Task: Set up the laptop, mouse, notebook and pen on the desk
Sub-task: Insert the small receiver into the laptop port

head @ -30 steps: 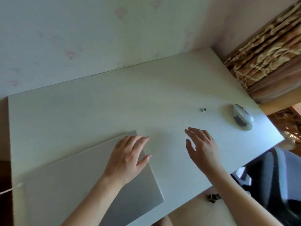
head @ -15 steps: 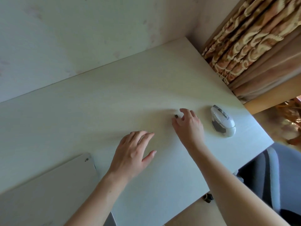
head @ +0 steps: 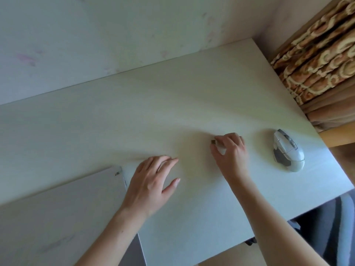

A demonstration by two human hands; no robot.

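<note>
The right hand (head: 229, 150) is reaching across the pale desk (head: 134, 116), palm down and wrist bent, its fingertips pinching a small dark receiver (head: 212, 142) against the surface. The left hand (head: 151, 181) is hovering low over the desk with fingers spread and relaxed, gripping nothing, its forearm crossing the corner of the closed grey laptop (head: 63, 208) lying at the near left. The white mouse (head: 288, 150) is sitting near the right edge, apart from the right hand.
</note>
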